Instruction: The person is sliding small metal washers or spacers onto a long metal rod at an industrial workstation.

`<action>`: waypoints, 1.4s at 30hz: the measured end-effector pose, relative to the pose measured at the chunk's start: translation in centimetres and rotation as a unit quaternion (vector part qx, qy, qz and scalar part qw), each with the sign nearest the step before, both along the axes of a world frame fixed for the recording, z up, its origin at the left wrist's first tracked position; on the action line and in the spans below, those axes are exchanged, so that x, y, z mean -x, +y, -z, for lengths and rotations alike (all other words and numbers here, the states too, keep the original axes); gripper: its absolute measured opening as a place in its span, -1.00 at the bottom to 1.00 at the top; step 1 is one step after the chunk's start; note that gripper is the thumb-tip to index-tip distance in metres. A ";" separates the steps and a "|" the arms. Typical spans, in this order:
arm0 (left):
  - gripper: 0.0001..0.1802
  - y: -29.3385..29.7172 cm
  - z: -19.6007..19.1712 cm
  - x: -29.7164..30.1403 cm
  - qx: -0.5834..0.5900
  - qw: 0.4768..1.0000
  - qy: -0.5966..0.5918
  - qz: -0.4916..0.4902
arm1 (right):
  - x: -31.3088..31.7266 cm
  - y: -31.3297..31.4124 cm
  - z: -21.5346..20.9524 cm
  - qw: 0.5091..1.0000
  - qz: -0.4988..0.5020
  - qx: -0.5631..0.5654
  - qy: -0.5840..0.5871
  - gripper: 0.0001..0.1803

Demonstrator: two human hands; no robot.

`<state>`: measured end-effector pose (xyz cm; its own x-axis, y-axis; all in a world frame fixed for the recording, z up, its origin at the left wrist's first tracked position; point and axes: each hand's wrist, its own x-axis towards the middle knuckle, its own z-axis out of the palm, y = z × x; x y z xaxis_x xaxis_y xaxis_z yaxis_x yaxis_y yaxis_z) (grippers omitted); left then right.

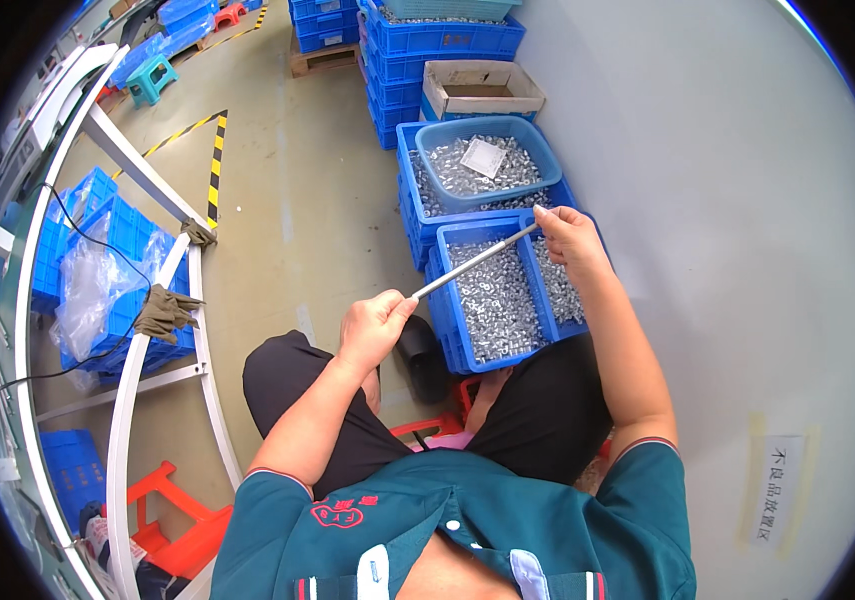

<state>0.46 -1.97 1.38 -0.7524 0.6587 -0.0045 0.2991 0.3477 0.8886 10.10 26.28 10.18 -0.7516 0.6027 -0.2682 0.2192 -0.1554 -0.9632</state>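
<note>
Between my two hands stretches a thin grey-silver rod (477,257), slanting up to the right above a blue crate. My left hand (375,325) is closed around its lower end, with thumb and fingers pressed together. At the upper end, my right hand (569,236) pinches the tip between thumb and fingers. Below the rod, the blue divided crate (441,290) sits in front of me, filled with many small shiny metal parts (497,305). Just beyond it, a light blue basin (427,150) holds more metal parts, with a white paper slip (483,157) lying on them.
A white wall (727,200) runs along my right. Farther ahead stand stacked blue crates (397,75) and an open cardboard box (437,100). On my left are a white-framed table (127,430), bagged blue crates (127,235) and a red stool (182,520).
</note>
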 end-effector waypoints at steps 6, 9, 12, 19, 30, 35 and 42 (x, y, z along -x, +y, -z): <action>-0.67 0.0 0.6 0.3 -0.011 1.000 -0.019 0.014 | -0.1 0.6 0.0 0.994 -0.051 0.069 0.065 -0.79; -0.66 0.1 1.5 0.9 -0.047 0.993 -0.099 0.053 | -0.2 0.7 0.0 0.993 -0.064 0.069 0.075 -0.82; -0.65 0.3 1.7 0.9 -0.091 0.977 -0.176 0.082 | -0.5 0.9 -0.2 0.975 -0.104 0.145 0.134 -0.83; -0.64 0.3 1.8 0.8 -0.116 0.968 -0.209 0.077 | -0.3 0.7 -0.2 0.982 -0.089 0.117 0.118 -0.84; -0.63 0.2 0.3 0.6 -0.118 0.937 -0.309 0.109 | 0.2 0.0 -0.4 0.970 -0.088 0.121 0.189 -0.88; -0.60 0.3 1.9 0.5 -0.128 0.953 -0.249 0.112 | 0.2 0.1 -0.2 0.982 -0.068 0.097 0.146 -0.90; -0.62 0.3 0.7 -0.3 -0.055 0.998 0.006 -0.010 | 0.4 -0.2 -0.5 0.991 0.013 0.074 0.111 -0.88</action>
